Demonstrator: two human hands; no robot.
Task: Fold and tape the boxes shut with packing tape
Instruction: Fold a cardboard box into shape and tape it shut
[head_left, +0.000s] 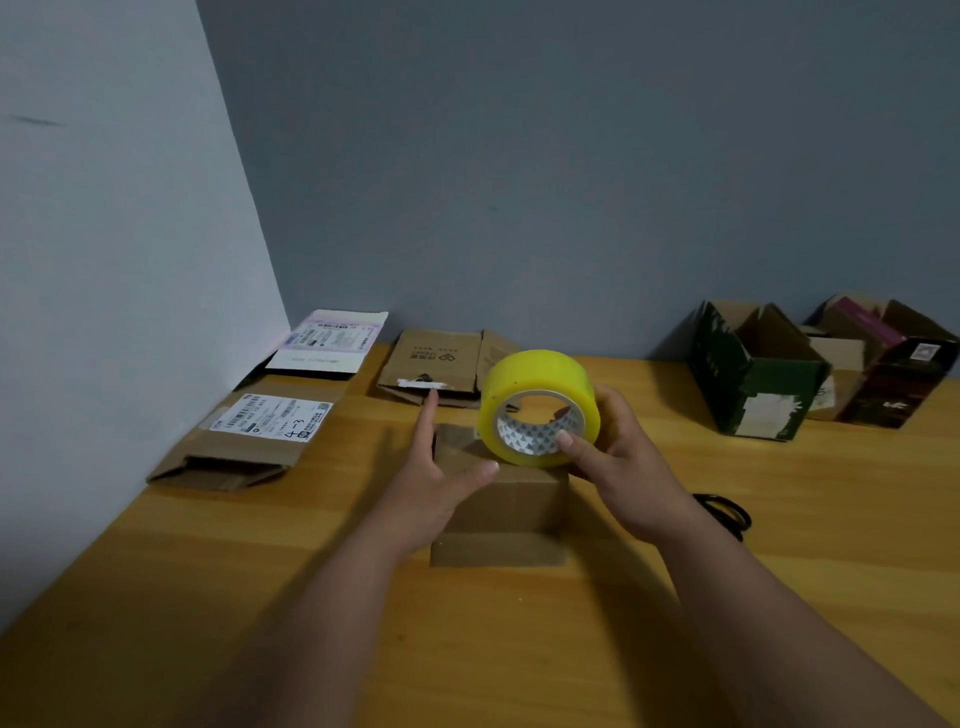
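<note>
Cardboard lies flat along the left wall: two flattened boxes with shipping labels (270, 415), and a third flat box (441, 364) further back, none yet folded. Left hand (436, 467) reaches forward with fingers straight and spread, holding nothing, its palm side just beside the small brown box (498, 509) at table centre. Tape roll (540, 405), yellow, sits above that box's top, gripped by the right hand (618, 457) with a finger hooked into the core. No free tape end is visible, so the likely snag is hunting for it one-handed; the light box could slide or tip if the left hand does not pin it. Tape may also wrinkle or land off the seam. Black looped object, possibly scissors (727, 514), lies right of the hand. Two open boxes (753, 374) stand at far right.
</note>
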